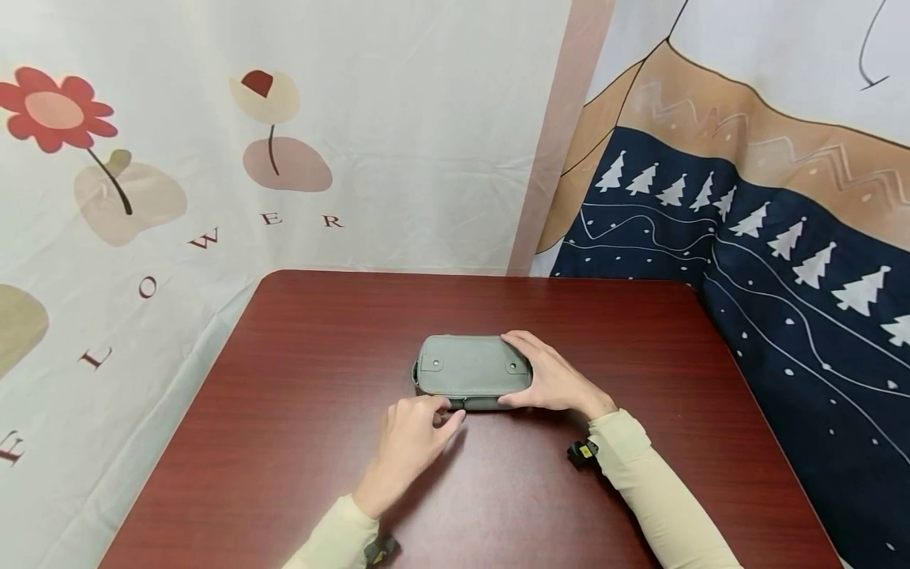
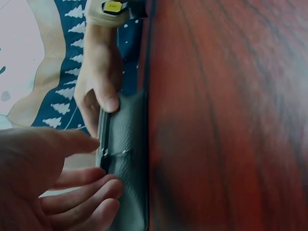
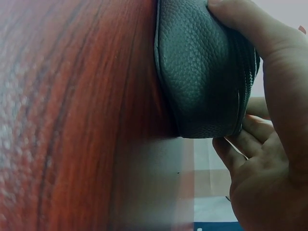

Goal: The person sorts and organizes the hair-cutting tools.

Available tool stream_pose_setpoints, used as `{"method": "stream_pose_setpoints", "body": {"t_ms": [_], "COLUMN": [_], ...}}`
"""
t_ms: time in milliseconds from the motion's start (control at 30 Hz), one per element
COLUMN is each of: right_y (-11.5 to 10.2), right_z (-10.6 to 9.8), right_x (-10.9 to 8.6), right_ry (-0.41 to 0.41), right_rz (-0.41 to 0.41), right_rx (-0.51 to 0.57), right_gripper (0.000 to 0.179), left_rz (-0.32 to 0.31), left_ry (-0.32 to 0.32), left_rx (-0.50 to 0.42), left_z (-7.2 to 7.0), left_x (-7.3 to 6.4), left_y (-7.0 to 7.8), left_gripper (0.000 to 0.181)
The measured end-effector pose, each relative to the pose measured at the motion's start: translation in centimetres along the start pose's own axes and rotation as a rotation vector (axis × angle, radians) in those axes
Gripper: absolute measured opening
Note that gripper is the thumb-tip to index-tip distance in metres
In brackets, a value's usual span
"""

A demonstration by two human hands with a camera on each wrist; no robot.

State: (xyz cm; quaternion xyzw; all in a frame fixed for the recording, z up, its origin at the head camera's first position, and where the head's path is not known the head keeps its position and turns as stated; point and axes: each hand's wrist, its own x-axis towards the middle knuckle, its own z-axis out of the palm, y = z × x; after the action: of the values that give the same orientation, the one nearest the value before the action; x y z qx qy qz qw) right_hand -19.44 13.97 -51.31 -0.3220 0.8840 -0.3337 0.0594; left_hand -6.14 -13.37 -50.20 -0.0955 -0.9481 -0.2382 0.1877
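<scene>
A grey-green zippered pouch (image 1: pixel 472 365) of pebbled leather lies flat on the table, two snap studs on its top flap. Around its right end curls my right hand (image 1: pixel 562 379), thumb on the near side and fingers over the far corner. In the right wrist view the thumb presses the pouch (image 3: pixel 197 72) near its zipper. My left hand (image 1: pixel 412 435) is at the near long side, thumb and forefinger apart with a gap between them. The left wrist view has these fingertips beside the zipper pull (image 2: pixel 115 154), with no visible pinch on it.
The reddish-brown wooden table (image 1: pixel 320 332) has rounded far corners. Behind it hangs a pale cloth (image 1: pixel 426 118) with flowers and letters. A navy cloth (image 1: pixel 782 316) with white trees hangs along the right side. Each wrist carries a small black camera (image 1: pixel 583 453).
</scene>
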Motion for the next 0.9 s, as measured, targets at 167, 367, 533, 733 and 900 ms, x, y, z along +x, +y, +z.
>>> {"method": "stream_pose_setpoints", "body": {"t_ms": [167, 367, 533, 733, 900], "right_y": [0.0, 0.0, 0.0, -0.1, -0.1], "right_z": [0.1, 0.1, 0.1, 0.0, -0.1], "right_x": [0.0, 0.0, 0.0, -0.1, 0.0], "right_ry": [0.007, 0.011, 0.009, 0.009, 0.001], "right_rz": [-0.007, -0.013, -0.014, -0.011, -0.008], "right_rx": [-0.006, -0.007, -0.010, -0.008, -0.007], "right_gripper": [0.110, 0.110, 0.109, 0.110, 0.110], "left_rz": [-0.028, -0.062, -0.054, -0.033, 0.064], "left_ry": [-0.038, -0.093, -0.045, -0.001, 0.079], "left_rx": [0.073, 0.113, 0.116, 0.096, 0.048], "left_z": [1.0, 1.9, 2.3, 2.3, 3.5], "left_x": [0.3, 0.9, 1.2, 1.3, 0.7], "left_y": [0.6, 1.0, 1.1, 1.1, -0.6], "left_gripper": [0.026, 0.039, 0.028, 0.022, 0.025]}}
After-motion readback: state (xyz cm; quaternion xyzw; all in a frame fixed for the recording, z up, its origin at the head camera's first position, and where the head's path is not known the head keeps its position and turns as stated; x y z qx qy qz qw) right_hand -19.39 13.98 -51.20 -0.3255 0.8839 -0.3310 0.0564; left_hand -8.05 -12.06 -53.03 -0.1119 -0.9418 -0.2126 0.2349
